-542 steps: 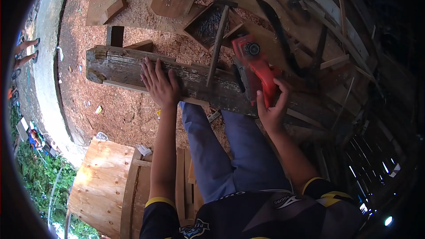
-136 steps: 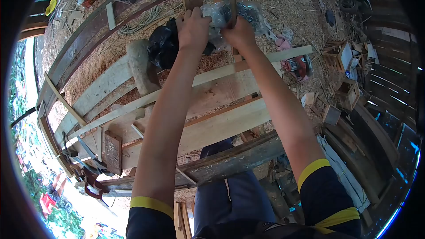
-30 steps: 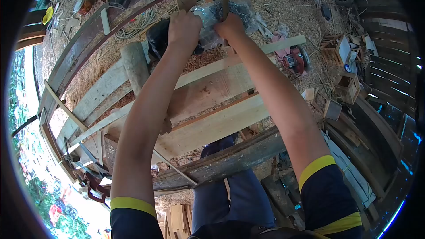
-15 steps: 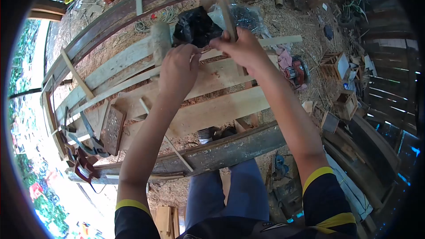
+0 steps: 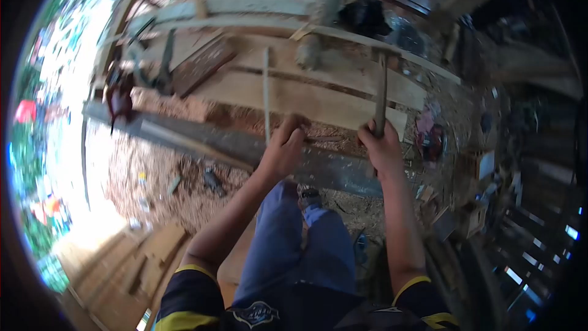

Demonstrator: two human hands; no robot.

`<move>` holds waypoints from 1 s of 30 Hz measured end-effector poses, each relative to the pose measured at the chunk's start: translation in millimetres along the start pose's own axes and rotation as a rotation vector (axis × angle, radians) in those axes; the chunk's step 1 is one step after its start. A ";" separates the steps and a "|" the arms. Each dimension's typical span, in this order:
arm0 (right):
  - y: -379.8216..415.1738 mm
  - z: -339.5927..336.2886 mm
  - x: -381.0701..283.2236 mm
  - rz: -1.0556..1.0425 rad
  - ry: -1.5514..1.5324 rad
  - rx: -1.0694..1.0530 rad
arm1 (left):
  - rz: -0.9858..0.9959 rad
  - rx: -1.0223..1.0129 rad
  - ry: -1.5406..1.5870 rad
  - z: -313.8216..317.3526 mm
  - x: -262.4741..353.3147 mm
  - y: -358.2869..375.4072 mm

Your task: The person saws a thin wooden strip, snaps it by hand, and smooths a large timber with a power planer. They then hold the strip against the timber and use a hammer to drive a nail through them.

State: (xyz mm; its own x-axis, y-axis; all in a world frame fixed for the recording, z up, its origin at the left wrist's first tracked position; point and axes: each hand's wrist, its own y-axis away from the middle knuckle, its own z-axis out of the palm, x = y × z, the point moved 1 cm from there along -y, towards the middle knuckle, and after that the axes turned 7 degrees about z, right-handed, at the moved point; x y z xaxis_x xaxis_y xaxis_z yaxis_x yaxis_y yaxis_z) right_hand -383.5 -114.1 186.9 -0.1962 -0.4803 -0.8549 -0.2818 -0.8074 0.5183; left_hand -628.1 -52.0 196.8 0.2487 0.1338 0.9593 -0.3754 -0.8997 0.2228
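Note:
My right hand (image 5: 384,147) is wrapped round the wooden handle of a hammer (image 5: 381,95), which points away from me with its head at the far end. Left of it, my left hand (image 5: 285,147) has its fingers curled together above the near dark beam (image 5: 331,168); whatever they pinch is too blurred to make out. A thin pale wooden stick (image 5: 266,89) runs away from me just beyond the left hand. Past both hands lie pale planks (image 5: 318,101), side by side. A rounded pale wooden piece (image 5: 308,53) rests on the farther plank.
A dark red-brown board (image 5: 202,67) lies at the left, beside a dark red tool (image 5: 119,95) on the beam. A black plastic bag (image 5: 364,17) is at the back. At right sits a red power tool (image 5: 431,142). Wood shavings (image 5: 165,178) cover the ground.
The view has turned and shifted. Both my hands have come back from the far strip toward the near beam and moved farther apart. The hammer stays in my right hand.

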 end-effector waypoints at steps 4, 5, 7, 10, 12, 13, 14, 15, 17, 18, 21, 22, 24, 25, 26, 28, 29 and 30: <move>118.1 -10.0 34.6 0.136 -0.004 -0.089 | -0.260 0.280 0.351 -15.2 -46.5 152.5; 145.0 -14.3 41.4 0.146 0.032 -0.092 | -0.315 0.335 0.368 -24.8 -42.3 187.6; 183.2 -32.3 63.4 0.238 -0.052 -0.201 | -0.292 0.453 0.318 -42.9 -25.8 251.8; 223.7 -31.6 62.2 0.294 -0.098 -0.273 | -0.218 0.593 0.306 -69.8 -26.8 331.6; 243.3 -19.7 52.6 0.273 -0.109 -0.305 | -0.151 0.655 0.326 -87.5 -6.6 372.6; 250.8 -11.7 46.7 0.251 -0.111 -0.327 | -0.106 0.728 0.368 -93.9 5.0 389.2; 258.7 -3.5 40.8 0.231 -0.112 -0.348 | -0.062 0.800 0.412 -98.3 12.7 405.1; 265.4 8.2 33.0 0.211 -0.095 -0.383 | -0.020 0.871 0.454 -103.8 18.0 419.9; 275.2 40.7 17.8 0.182 -0.063 -0.453 | 0.030 0.935 0.477 -116.9 26.3 444.9; 278.8 57.8 13.5 0.168 -0.026 -0.483 | 0.050 0.968 0.486 -121.8 32.6 455.0; 292.3 118.0 4.0 0.124 0.068 -0.576 | 0.090 1.038 0.507 -143.4 33.1 486.3; 300.6 142.5 0.3 0.108 0.090 -0.608 | 0.094 1.071 0.506 -151.2 32.5 495.7; 312.0 191.4 -1.7 0.100 0.116 -0.688 | 0.054 1.165 0.473 -172.4 33.8 515.2; 315.8 217.1 -0.3 0.124 0.139 -0.720 | 0.037 1.201 0.468 -186.4 27.9 527.7; 319.0 244.1 1.9 0.148 0.160 -0.752 | 0.019 1.237 0.462 -201.4 17.5 540.5; 328.6 300.8 3.2 0.197 0.201 -0.808 | 0.027 1.316 0.509 -234.1 5.7 567.2; 330.3 330.1 6.1 0.193 0.236 -0.827 | 0.054 1.369 0.527 -251.5 -2.7 580.5; 329.6 358.5 10.0 0.191 0.269 -0.843 | 0.078 1.417 0.544 -268.6 -14.5 593.6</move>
State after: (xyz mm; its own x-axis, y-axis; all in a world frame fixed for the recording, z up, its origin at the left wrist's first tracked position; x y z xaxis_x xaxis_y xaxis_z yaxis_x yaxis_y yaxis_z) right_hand -815.0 -262.2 357.5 0.0870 -0.6102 -0.7874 0.5351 -0.6381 0.5536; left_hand -1094.4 -476.4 361.8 -0.1989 -0.0846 0.9764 0.8484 -0.5136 0.1284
